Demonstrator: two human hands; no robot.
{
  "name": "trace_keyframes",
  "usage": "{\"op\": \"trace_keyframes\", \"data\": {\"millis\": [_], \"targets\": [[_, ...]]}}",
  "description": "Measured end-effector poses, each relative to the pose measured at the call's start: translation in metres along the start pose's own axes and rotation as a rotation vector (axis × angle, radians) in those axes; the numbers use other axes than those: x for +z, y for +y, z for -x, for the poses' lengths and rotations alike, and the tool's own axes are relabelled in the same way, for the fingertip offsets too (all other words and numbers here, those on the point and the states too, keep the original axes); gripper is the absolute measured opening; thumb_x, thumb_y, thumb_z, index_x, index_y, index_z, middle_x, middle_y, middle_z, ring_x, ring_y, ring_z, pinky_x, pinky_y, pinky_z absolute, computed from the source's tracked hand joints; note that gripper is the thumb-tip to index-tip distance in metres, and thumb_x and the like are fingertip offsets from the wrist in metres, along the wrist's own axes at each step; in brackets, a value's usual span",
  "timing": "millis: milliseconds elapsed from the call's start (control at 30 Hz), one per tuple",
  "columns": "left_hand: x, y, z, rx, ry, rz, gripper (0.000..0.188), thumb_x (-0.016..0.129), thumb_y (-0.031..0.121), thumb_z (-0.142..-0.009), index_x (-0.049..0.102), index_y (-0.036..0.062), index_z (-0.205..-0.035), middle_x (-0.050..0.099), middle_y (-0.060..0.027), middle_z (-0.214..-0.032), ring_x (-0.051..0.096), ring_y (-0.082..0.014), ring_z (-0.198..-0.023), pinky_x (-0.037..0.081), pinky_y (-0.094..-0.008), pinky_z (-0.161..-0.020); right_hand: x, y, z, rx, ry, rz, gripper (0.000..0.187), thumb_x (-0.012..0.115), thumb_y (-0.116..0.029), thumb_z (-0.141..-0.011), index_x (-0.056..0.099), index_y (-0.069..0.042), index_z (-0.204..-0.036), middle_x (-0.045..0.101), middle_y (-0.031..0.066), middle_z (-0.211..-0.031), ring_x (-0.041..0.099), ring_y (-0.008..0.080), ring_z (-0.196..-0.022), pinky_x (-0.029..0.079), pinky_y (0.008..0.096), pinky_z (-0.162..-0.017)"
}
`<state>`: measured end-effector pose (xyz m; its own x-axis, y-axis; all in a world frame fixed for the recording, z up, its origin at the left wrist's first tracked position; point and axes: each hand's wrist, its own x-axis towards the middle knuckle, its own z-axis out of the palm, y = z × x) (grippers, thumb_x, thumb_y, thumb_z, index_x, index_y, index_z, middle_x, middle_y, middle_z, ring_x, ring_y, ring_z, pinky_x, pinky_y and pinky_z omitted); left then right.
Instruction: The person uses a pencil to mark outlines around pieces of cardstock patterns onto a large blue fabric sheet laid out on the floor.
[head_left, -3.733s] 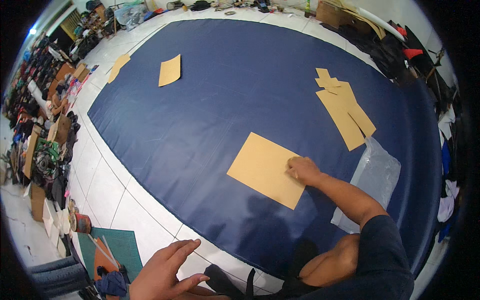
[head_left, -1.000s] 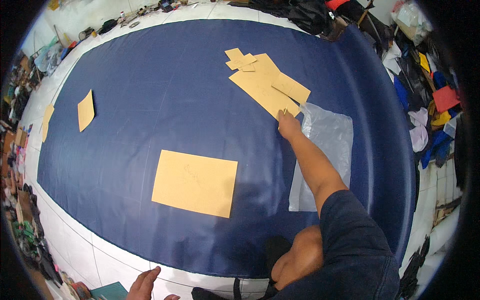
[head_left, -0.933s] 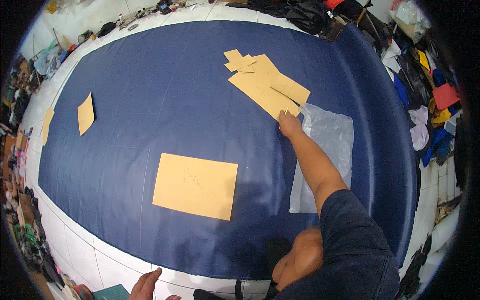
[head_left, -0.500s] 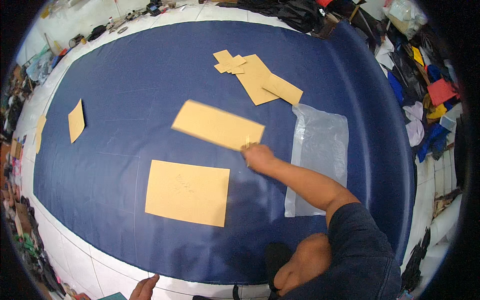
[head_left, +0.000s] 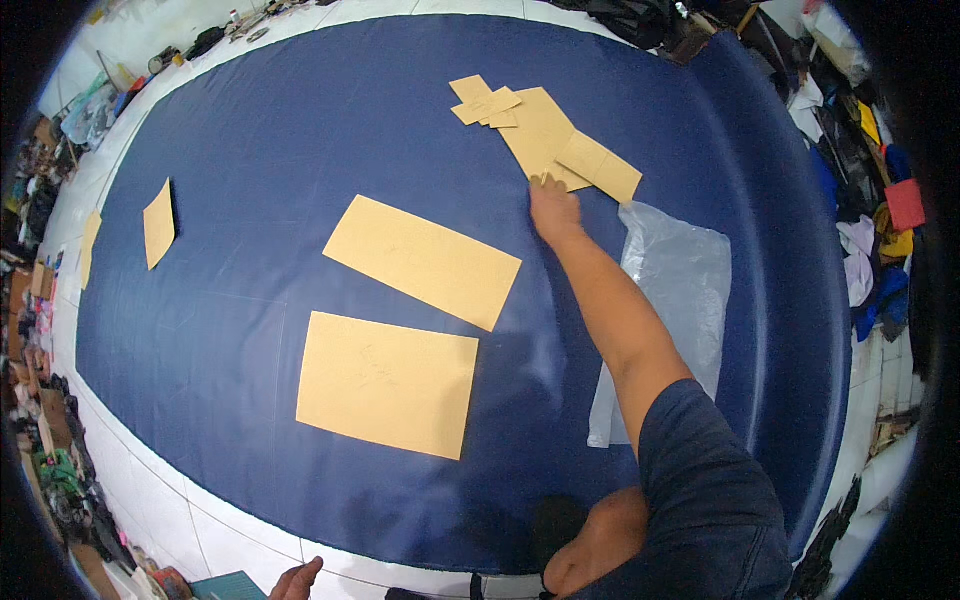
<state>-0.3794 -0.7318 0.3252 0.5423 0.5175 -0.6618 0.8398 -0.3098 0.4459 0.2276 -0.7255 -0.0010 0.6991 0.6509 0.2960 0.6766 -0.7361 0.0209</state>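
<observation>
Fingers of the left hand (head_left: 296, 580) poke up at the lower edge, over the white tiles (head_left: 240, 515) and just beside a green mat (head_left: 228, 587); the rest is cut off, so whether it holds anything cannot be told. To its right, the person's bare knee (head_left: 615, 525) juts over the near edge of a dark blue sheet (head_left: 230, 200) spread across the floor.

On the sheet lies a wide tan card (head_left: 388, 385) with faint marks. Right of it, partly behind the forearm, a clear bag (head_left: 680, 290) lies flat. Just beyond the wide card is a long card (head_left: 425, 262), slanted, the gap between them narrowing to the right.

Farther out, the right hand (head_left: 556, 208) reaches to the near end of a big card (head_left: 540, 125), fingers bent at its corner; whether they pinch it cannot be told. A folded card (head_left: 600, 167) overlaps the big card's right side, and small cards (head_left: 486, 105) overlap one another at its far left.

Well apart at the left, a curled card (head_left: 158, 225) rests on the sheet. Black cloth (head_left: 625, 20) lies beyond its far edge.
</observation>
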Motion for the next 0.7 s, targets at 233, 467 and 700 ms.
{"op": "trace_keyframes", "data": {"millis": [233,467,700], "targets": [[0.001,0.001,-0.010,-0.056,0.019,-0.061,0.065,0.075,0.021,-0.087,0.046,0.0034,-0.143,0.053,-0.0223,-0.137,0.051,-0.0395,-0.127,0.044,-0.0448,-0.104,0.001,0.019,-0.001,0.019,-0.092,-0.145,0.020,0.057,-0.012,-0.090,0.066,-0.004,-0.106,0.069,0.0141,-0.103,0.066,0.0340,-0.098,0.057,0.0423,-0.083],[-0.001,0.011,-0.021,0.027,0.000,-0.061,0.064,0.076,0.022,-0.086,0.049,0.0019,-0.140,0.054,-0.0231,-0.136,0.051,-0.0407,-0.126,0.044,-0.0440,-0.103,-0.025,0.040,0.027,0.342,0.491,-1.029,0.021,0.066,-0.004,-0.081,0.063,-0.002,-0.101,0.070,0.0139,-0.114,0.067,0.0292,-0.105,0.052,0.0381,-0.091],[-0.003,0.009,-0.009,0.083,0.032,-0.121,0.063,0.076,0.025,-0.086,0.051,0.0006,-0.138,0.053,-0.0244,-0.137,0.051,-0.0419,-0.125,0.044,-0.0448,-0.103,-0.112,-0.010,0.133,-0.300,0.214,-0.898,0.029,0.072,0.002,-0.069,0.059,-0.004,-0.095,0.063,0.0137,-0.126,0.058,0.0333,-0.123,0.047,0.0404,-0.101]]}}
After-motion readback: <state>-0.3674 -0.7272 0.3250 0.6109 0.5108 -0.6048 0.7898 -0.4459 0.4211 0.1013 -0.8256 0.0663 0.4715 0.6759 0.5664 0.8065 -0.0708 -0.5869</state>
